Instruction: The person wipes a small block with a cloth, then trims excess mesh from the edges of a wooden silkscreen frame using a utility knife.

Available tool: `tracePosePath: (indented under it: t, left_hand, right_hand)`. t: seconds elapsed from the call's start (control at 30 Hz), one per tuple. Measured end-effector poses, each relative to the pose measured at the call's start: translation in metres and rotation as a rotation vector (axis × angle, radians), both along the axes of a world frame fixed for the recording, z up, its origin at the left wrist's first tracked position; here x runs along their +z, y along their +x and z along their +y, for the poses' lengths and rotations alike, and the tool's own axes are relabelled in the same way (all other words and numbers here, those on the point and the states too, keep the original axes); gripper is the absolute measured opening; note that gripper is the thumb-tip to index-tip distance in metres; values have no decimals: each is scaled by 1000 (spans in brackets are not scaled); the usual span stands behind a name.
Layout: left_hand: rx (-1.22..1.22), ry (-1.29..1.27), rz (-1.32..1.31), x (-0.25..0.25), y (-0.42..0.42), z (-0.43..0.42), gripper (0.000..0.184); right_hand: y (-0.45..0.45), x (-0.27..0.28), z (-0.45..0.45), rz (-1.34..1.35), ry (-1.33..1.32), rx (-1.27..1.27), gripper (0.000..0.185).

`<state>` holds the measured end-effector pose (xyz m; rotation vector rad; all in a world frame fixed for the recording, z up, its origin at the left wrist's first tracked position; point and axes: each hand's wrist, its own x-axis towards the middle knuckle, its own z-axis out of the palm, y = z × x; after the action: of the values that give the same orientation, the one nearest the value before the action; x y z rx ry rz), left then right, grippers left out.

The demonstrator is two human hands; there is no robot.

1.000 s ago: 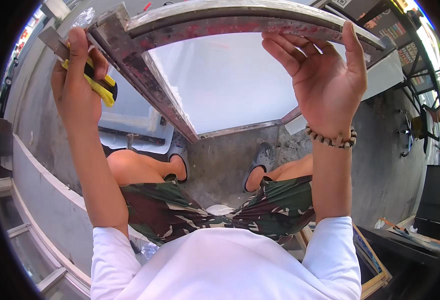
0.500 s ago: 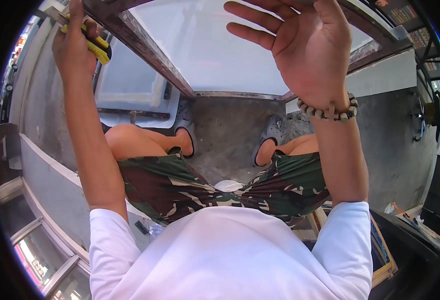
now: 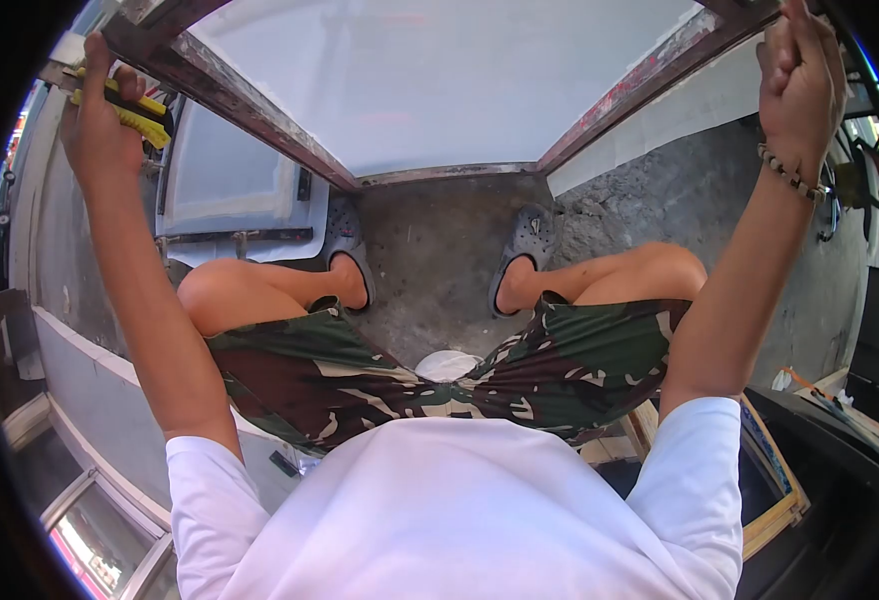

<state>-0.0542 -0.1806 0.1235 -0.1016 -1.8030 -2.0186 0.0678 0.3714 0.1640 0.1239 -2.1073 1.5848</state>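
A large frame with worn brown and reddish bars stands before me, a pale sheet stretched across it. At its upper left side is my left hand, fingers closed on a yellow-and-black cutter. A flat metal piece sticks out on the far side of that hand. My right hand, with a beaded bracelet at the wrist, is by the frame's upper right corner; its fingers are bent together, and what they grip, if anything, is hidden.
Another pale framed panel lies on the floor at the left. My two feet in grey clogs rest below the large frame. A wooden frame is at the lower right, near dark furniture. A low ledge runs along the left.
My right hand has moved right from the frame's upper middle to its corner, and its spread fingers have come together. The large frame's top bar has left the view. My left hand keeps the cutter.
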Motion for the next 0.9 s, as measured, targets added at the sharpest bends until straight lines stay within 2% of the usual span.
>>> tracePosePath:
  t: [0.03, 0.1, 0.13, 0.17, 0.23, 0.27, 0.33, 0.4, 0.43, 0.5, 0.6, 0.73, 0.8, 0.83, 0.9]
  left_hand:
    - [27, 2, -4, -1, -2, 1, 42]
    - [33, 11, -23, -4, -6, 3, 43]
    - [46, 20, -43, -5, -7, 3, 43]
    - [41, 21, -43, -6, -8, 3, 43]
    - [29, 38, -17, -7, -8, 3, 42]
    - [27, 35, -14, -6, -10, 4, 42]
    - [31, 61, -10, -6, -9, 4, 40]
    - [29, 50, 0, -5, -7, 4, 39]
    - [22, 50, 8, -4, -6, 5, 38]
    - [39, 39, 13, -5, -5, 7, 37]
    - [5, 2, 29, -5, -5, 8, 43]
    - [-16, 85, 9, -8, -6, 2, 37]
    - [-13, 79, 13, -7, -5, 4, 37]
    - [-10, 87, 14, -7, -6, 4, 37]
    - [-46, 69, 34, -9, -6, 1, 34]
  right_hand:
    - [-4, 2, 2, -14, 2, -71, 36]
    - [1, -17, 1, 331, -393, -400, 26]
    - [5, -16, 5, 321, -352, -304, 31]
    - [3, -21, 5, 321, -351, -310, 31]
    - [-5, -32, -14, 376, -212, -730, 34]
    - [-11, -37, -12, 378, -216, -733, 34]
    - [-34, -58, -13, 500, 226, -771, 20]
    - [-10, -46, -3, 234, 106, -306, 18]
    - [-4, -41, -16, 243, 93, -302, 18]
    - [-2, -40, -45, 242, 242, -388, 17]
    - [-5, -38, -26, 126, 260, -452, 15]
    - [-1, -38, -33, 271, 179, -435, 11]
    - [-6, -42, -5, 235, 281, -464, 11]
    - [-7, -41, -2, 198, 374, -490, 16]
    - [-5, -43, 1, 232, 331, -515, 20]
